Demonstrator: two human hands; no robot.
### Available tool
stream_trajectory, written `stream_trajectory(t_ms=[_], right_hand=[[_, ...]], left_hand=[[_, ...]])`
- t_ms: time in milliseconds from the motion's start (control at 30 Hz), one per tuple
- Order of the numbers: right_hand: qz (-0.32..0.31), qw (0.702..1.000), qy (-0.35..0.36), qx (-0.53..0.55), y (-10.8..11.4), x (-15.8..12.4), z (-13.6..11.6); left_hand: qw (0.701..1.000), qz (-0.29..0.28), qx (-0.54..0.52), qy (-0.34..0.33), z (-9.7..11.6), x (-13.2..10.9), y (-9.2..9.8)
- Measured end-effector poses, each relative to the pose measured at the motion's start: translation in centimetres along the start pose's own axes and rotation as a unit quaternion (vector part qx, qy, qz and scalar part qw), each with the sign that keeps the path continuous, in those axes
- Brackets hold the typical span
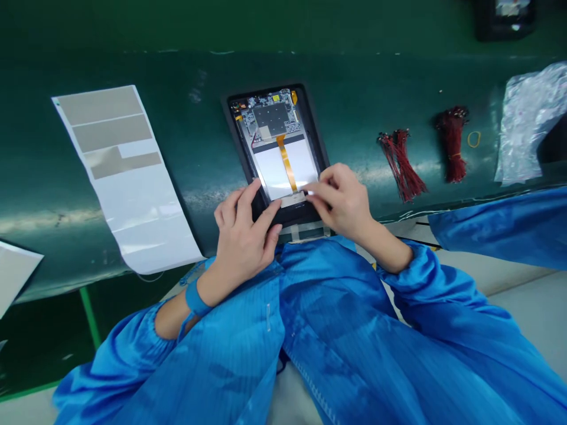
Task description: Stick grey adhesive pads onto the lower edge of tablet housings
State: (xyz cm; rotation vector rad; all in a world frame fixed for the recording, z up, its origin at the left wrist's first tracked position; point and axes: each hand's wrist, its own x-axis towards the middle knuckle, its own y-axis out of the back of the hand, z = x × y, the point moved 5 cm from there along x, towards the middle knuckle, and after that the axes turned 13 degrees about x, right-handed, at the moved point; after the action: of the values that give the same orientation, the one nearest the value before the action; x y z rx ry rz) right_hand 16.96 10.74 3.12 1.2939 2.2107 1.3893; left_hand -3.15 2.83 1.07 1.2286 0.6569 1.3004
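Far left: a white sheet corner (13,268) lay at the table's edge, well apart from the work.
Backing sheet: a long white sheet of grey adhesive strips (119,171) lay on the green table (199,159), some strips seemingly already gone.
Left hand: the left hand (243,233) was half curled, thumb and fingers braced on the lower left corner of the opened tablet (277,150), steadying it rather than lifting; a blue wrist strap (195,298) sat on that wrist.
Tablet: it lay flat, back off, near the table's front edge, circuit board at the top and an orange flex cable (287,162) running down the middle.
Right hand: the right hand (341,198) was pinched nearly closed on a small pale strip (305,192) at the tablet's lower edge.
Risk: I judged the strip could go on crooked or crease, or the fingers could snag the flex cable just beside them.
Right side: two bundles of red wires (401,162) and a crumpled plastic bag (529,121) lay well apart.
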Motion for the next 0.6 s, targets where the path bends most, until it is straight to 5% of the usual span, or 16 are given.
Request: stream_trajectory(t_ms=[100, 467, 600], right_hand=[[-0.019, 0.995, 0.091, -0.03, -0.2, -1.2, 0.2], [-0.034, 0.995, 0.088, -0.021, -0.1, -3.9, 3.0], [0.015, 1.0, 0.005, 0.025, 1.9, -2.5, 7.3]], left_hand=[[1.0, 0.011, 0.003, -0.008, 0.2, 0.0, -0.2], [0.992, -0.02, 0.1, -0.08, -0.1, -0.2, 0.0], [0.988, -0.016, 0.112, -0.11, 0.1, 1.1, 0.3]])
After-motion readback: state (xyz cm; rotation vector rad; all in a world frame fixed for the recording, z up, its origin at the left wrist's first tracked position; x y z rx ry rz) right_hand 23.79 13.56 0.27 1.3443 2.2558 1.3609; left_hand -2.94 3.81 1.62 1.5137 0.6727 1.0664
